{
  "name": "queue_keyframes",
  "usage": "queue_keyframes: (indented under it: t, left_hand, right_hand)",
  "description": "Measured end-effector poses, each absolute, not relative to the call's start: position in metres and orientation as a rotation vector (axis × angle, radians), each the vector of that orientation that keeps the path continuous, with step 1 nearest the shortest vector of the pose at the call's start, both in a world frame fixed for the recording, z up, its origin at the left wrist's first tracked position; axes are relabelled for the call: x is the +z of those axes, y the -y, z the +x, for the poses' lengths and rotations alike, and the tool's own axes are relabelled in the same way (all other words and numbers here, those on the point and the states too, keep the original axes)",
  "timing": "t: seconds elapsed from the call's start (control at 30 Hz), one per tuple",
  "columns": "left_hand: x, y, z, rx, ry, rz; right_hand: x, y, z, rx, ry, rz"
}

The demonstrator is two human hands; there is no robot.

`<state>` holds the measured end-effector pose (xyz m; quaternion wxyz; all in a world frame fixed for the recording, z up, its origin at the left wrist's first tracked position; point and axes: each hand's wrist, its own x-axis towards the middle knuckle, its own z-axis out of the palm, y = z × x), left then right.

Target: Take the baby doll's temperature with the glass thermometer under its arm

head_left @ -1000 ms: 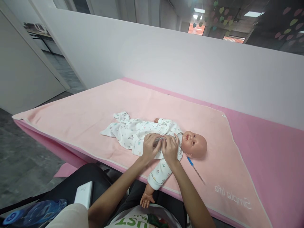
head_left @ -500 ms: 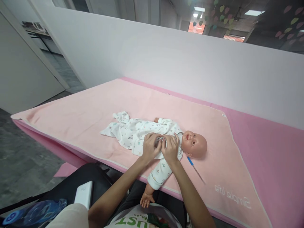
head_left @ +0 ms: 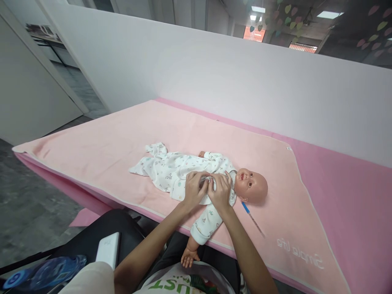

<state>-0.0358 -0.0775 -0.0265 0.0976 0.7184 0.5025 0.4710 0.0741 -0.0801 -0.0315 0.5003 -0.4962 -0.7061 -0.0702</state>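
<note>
A baby doll [head_left: 251, 186] lies on its back, head to the right, dressed in a white printed baby outfit [head_left: 180, 165]. Over its chest, my left hand [head_left: 195, 188] and my right hand [head_left: 219, 188] meet, thumbs and fingers pinching the front of the outfit. The cloth bunches up between my fingertips; any fastener there is hidden. The doll's near arm hangs past the table edge toward my lap, and its far hand [head_left: 201, 154] shows beyond the body. Beside the doll's head lies a thin stick with a blue end [head_left: 245, 207], like a thermometer.
A light pink blanket [head_left: 107, 139] covers the table over a darker pink cloth [head_left: 349, 196]. A white partition [head_left: 214, 73] stands behind. At lower left, a black chair holds a white power-bank-like box [head_left: 108, 250] and a blue plastic bottle [head_left: 49, 272].
Almost nothing differs. Both hands stay pinched on the outfit's front, and the view has shifted very slightly.
</note>
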Motion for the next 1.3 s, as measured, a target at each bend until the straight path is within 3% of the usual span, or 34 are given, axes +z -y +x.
queue_keyframes:
  t: [1.3]
  left_hand:
    - [-0.0265,0.0757,-0.0401,1.389,-1.387,1.897]
  right_hand:
    - [-0.0282,0.0827,0.0755,-0.098,1.672,-1.163]
